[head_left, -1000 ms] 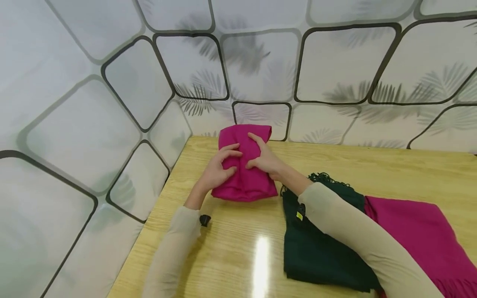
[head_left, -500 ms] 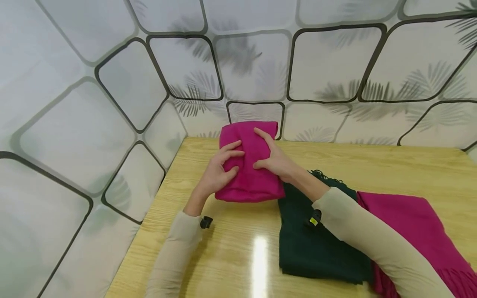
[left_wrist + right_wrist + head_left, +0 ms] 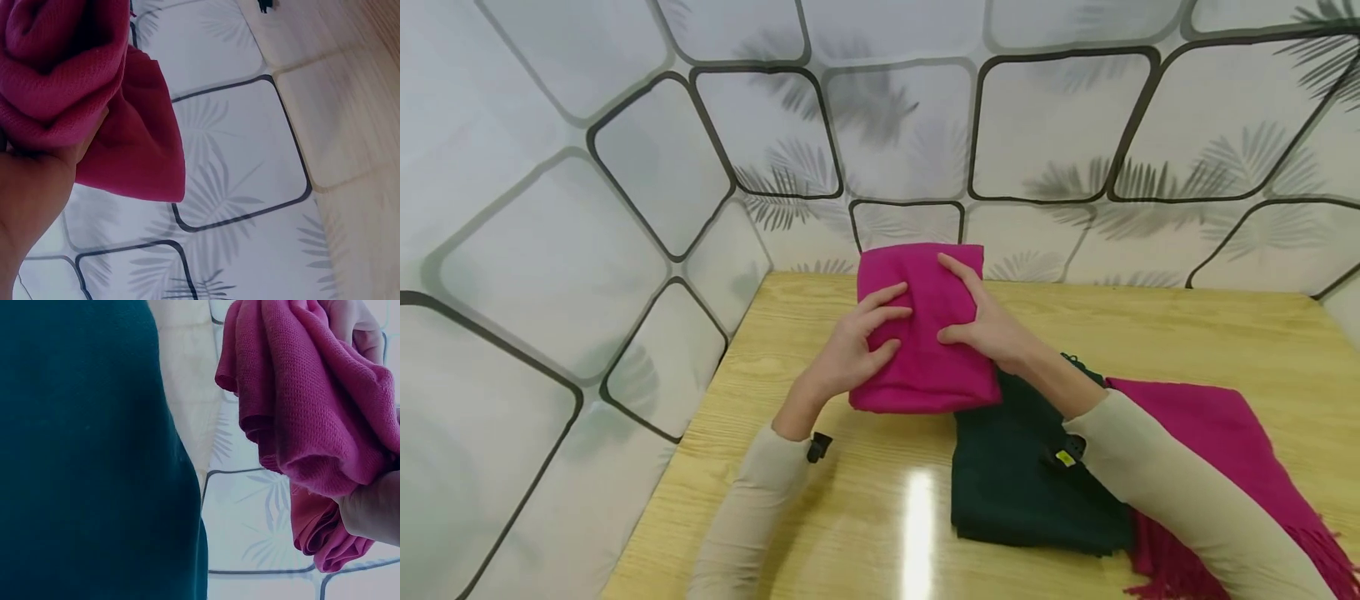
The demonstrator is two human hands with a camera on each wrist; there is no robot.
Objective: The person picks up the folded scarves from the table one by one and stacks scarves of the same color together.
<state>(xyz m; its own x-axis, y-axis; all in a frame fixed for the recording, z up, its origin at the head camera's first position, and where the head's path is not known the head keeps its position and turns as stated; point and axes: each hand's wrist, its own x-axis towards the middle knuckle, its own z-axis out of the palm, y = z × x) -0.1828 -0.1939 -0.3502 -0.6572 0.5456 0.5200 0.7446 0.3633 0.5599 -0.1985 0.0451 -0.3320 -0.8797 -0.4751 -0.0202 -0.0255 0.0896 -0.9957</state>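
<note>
A folded magenta cloth (image 3: 925, 342) is held over the far left part of the wooden table (image 3: 850, 517). My left hand (image 3: 857, 350) grips its left side with fingers spread on top. My right hand (image 3: 992, 329) grips its right side the same way. In the left wrist view the cloth's folds (image 3: 62, 81) bunch against my palm (image 3: 31, 200). In the right wrist view the cloth (image 3: 312, 412) sits between my fingers and the heel of my right hand (image 3: 375, 506). The cloth's near right corner overlaps a dark green cloth (image 3: 1022, 475) (image 3: 81, 456).
A second magenta scarf (image 3: 1217, 442) with a fringe lies to the right, partly under the green cloth and my right sleeve. A patterned wall (image 3: 887, 125) closes the table's far and left sides. Bare wood shows at the front left and far right.
Both hands have carried the folded magenta cloth to the right, so its corner now reaches over the green cloth. The grip looks the same.
</note>
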